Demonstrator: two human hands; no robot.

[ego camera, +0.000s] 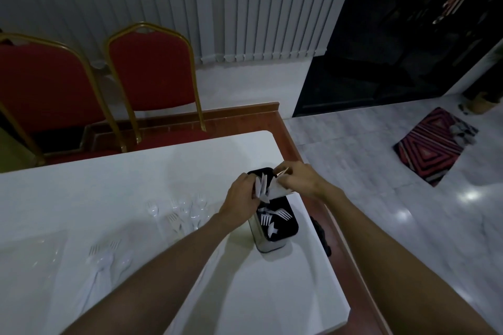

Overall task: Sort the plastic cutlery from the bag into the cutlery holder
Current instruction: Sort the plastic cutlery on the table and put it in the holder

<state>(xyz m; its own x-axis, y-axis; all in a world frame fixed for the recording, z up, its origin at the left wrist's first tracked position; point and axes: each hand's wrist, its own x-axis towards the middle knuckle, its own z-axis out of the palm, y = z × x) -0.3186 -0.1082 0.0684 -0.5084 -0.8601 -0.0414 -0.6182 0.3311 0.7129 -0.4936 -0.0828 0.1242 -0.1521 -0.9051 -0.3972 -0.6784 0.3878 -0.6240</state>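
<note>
Black-topped cutlery holder (277, 228) is standing at tabletop's (109, 185) 3 o'clock edge, forks (275, 216) inside. L hand (241, 196) & R hand (298, 178) fingers are clamping white cutlery bunch (262, 187) over it; clear spoons (190, 211) lying at 9 o'clock.

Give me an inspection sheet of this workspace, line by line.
Surface: white table, dimly lit.
Job's things: holder upright near the table's right edge, white forks inside; clear forks and spoons lying left of it; clear bag flat at far left.
Clutter: dark object at the right edge, unidentifiable.
Hands: left hand grips white cutlery above the holder; right hand pinches a white sheet beside it.
Cables: nothing seen.
Surroundings: red chairs behind, striped rug on the floor.
</note>
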